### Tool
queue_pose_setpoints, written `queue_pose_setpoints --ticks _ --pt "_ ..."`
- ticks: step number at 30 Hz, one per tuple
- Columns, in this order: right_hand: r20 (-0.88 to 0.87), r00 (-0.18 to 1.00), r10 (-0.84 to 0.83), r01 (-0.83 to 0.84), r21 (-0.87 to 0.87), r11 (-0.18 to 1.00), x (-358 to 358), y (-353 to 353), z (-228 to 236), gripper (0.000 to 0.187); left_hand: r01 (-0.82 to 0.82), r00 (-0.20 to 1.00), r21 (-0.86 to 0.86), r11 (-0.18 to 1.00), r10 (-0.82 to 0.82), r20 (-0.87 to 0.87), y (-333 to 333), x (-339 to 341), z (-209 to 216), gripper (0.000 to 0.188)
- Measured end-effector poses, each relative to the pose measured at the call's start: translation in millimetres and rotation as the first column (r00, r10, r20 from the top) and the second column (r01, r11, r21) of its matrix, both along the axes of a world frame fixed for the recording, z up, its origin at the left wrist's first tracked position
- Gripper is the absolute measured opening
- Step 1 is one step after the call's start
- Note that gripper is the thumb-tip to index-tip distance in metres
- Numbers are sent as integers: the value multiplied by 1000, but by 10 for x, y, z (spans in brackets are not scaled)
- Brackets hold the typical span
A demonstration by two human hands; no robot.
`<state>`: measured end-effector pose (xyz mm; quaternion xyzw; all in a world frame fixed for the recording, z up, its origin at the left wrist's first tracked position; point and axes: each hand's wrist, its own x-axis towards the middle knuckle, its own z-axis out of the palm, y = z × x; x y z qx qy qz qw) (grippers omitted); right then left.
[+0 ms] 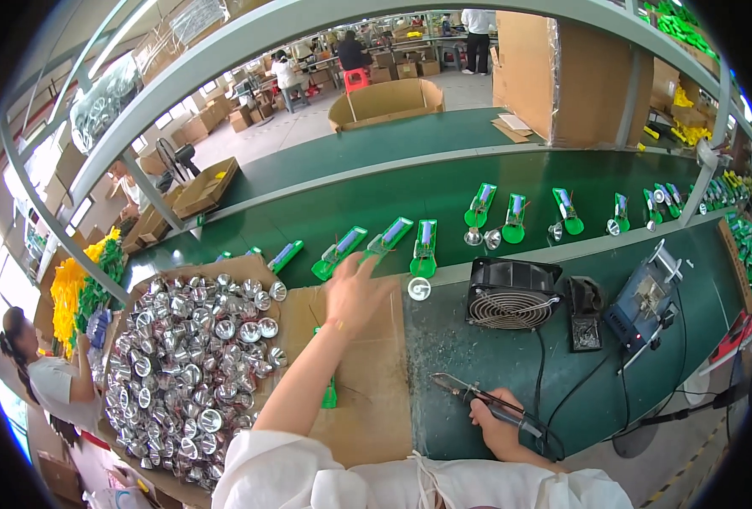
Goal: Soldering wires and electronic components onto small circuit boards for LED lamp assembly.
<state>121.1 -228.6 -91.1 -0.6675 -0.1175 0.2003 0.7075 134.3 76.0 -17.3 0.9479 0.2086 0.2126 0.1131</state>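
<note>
My left hand (352, 299), somewhat blurred, reaches over the cardboard sheet towards the belt with its fingers spread. Just beyond its fingertips lie green plastic flashlight housings (388, 237) with purple-blue inserts; whether it touches one is hard to tell. Partly hidden under my left forearm is another green housing (330, 394) on the cardboard sheet (380, 373). In my right hand (496, 422) is a soldering iron (505, 411), its tip end pointing left above the green bench. A shiny reflector cup (419, 289) with wires sits by the housing at the belt's near edge.
Left of me, a cardboard box (261, 270) is heaped with silvery reflector cups (189, 365). A black fan (513, 294), a small dark holder (585, 314) and a blue soldering station (643, 297) stand to the right, cables trailing. More housings line the green belt (308, 199). A person (53, 382) works at left.
</note>
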Motion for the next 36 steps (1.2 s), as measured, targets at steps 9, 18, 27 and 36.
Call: queue_pose_setpoints --ticks 9,18,27,36 --pt "46 997 64 -67 69 995 39 98 -48 13 -124 979 -181 976 90 -182 -388 -1415 -474 58" --pt "119 992 28 -35 59 998 -93 50 11 15 -516 853 185 836 483 196 15 -1908 63 83" --pt "143 989 32 -45 87 995 -232 47 69 13 -671 602 290 682 730 -323 315 -2321 -355 51" --pt "187 980 66 -80 72 994 -241 76 128 12 -379 921 452 807 375 103 -149 -2486 -670 4"
